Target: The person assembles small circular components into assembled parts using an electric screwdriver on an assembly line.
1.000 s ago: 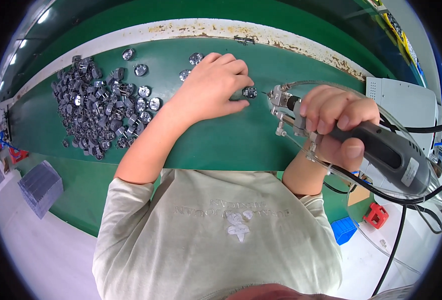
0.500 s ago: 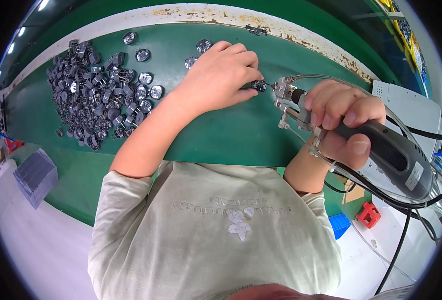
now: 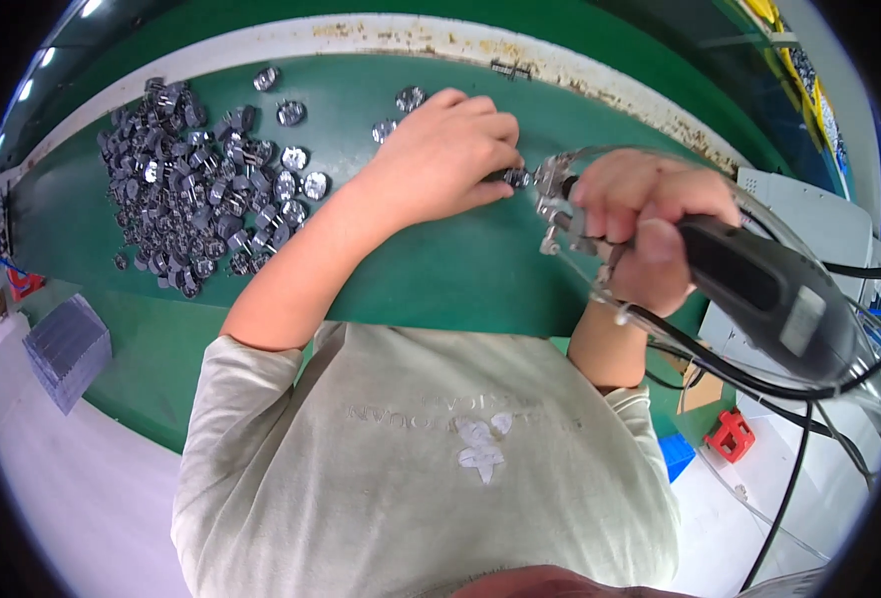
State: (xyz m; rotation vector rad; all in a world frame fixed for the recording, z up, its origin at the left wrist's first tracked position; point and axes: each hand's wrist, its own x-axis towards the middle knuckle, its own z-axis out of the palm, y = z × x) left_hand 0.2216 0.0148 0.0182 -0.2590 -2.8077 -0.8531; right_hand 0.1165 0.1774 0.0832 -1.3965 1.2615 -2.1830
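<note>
My left hand is closed on a small round dark electronic part, pinched between thumb and fingers above the green table. My right hand is wrapped round a dark grey electric screwdriver, smeared by motion. The metal head at the screwdriver's front end points left and is right at the pinched part; whether they touch I cannot tell. Two similar parts lie just beyond my left hand, one partly behind it. A big heap of such parts lies on the left.
A white, rusty rim borders the far side of the green table. Black cables and clear hoses trail from the screwdriver to the right. A light grey box stands at the right. A red holder and a blue bin are lower right.
My right hand has brought the screwdriver a little left, its head now against or close to the pinched part. My left hand has barely moved and keeps its pinch.
</note>
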